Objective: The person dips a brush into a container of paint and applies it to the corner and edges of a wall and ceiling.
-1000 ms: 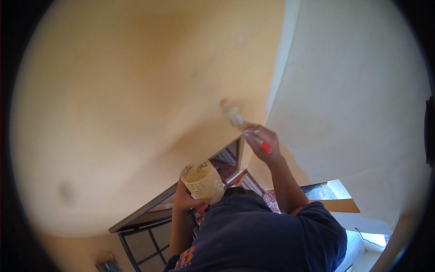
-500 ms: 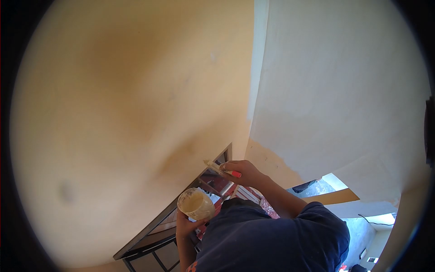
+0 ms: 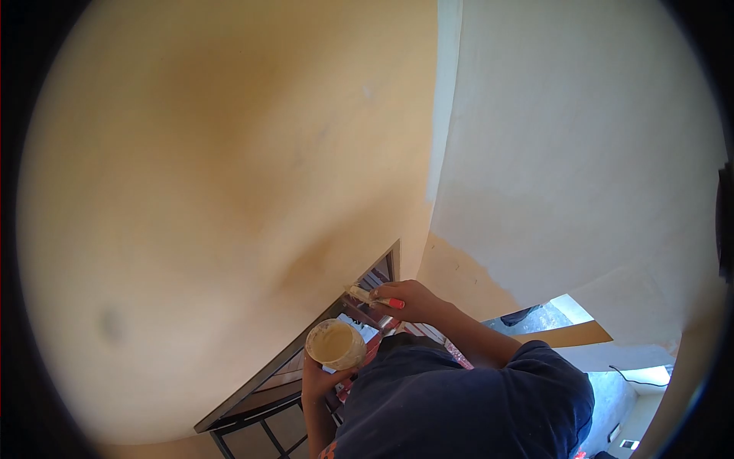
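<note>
My right hand (image 3: 405, 299) is closed round a paintbrush (image 3: 375, 297) with a red handle end. The bristles point left, near the edge of the orange-cream wall (image 3: 229, 191) just above a dark frame. Lower and to the left, my left hand (image 3: 317, 376) holds a round tub (image 3: 336, 344) from below and beside. Pale cream paint shows inside the tub, and its rim is smeared. My left fingers are partly hidden behind the tub.
A dark-framed opening (image 3: 267, 382) runs diagonally below the wall, with black metal bars (image 3: 264, 436) under it. A white wall (image 3: 566, 168) meets the orange-cream one at a corner. Lower right, an opening (image 3: 547, 315) has an orange-brown edge, with a black cable (image 3: 634, 378) beyond.
The brush has moved slightly down and its bristles sit nearer the dark frame. The tub has turned a little, showing more of its inside. The whole view has shifted slightly.
</note>
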Demonstrator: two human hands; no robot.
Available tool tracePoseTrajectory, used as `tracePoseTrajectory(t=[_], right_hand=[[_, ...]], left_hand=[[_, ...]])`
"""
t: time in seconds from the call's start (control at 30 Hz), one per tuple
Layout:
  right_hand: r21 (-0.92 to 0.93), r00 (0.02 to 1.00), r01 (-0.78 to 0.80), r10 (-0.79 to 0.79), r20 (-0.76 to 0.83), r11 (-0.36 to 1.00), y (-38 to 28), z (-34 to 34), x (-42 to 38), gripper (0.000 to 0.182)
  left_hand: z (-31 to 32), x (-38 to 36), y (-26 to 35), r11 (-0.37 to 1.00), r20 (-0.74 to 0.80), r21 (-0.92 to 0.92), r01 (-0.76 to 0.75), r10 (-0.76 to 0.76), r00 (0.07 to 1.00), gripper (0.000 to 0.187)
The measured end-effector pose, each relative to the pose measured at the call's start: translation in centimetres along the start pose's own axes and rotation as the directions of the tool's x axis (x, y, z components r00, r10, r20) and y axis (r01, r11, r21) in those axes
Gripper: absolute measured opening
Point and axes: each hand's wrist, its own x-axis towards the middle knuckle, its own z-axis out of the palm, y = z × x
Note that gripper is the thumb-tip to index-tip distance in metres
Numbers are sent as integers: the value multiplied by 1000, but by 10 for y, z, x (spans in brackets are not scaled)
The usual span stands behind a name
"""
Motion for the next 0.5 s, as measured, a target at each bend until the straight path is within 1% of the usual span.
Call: tracePoseTrajectory(t=[0.13, 0.2, 0.23, 0.3, 0.33, 0.4, 0.47, 0.5], right_hand=[[4, 999, -37, 37, 16, 999, -2, -4, 0, 23], [15, 998, -52, 52, 30, 999, 0, -5, 0, 24], [14, 998, -52, 51, 31, 999, 0, -5, 0, 24], [31, 998, -54, 54, 21, 998, 3, -3, 0, 24], [38, 999, -51, 50, 14, 998, 4, -2, -1, 24], [54, 999, -48, 48, 8, 997, 1, 0, -1, 23], [67, 999, -38, 37, 18, 997, -2, 0, 0, 23], [86, 999, -29, 28, 16, 996, -3, 1, 1, 23]], left_hand=[[3, -2, 1, 999, -25, 49, 17, -16, 1000, 85], [7, -2, 9, 998, -56, -58, 39, -42, 998, 85], [7, -1, 12, 998, -52, -50, 49, -51, 997, 85], [10, 0, 16, 991, -38, -116, 70, -75, 996, 78], [11, 0, 19, 990, -37, -116, 81, -86, 996, 78], [11, -2, 27, 994, -33, -75, 75, -78, 996, 73], [13, -2, 36, 990, -70, -108, 90, -98, 993, 69], [11, -3, 36, 992, -64, -82, 96, -102, 993, 68]])
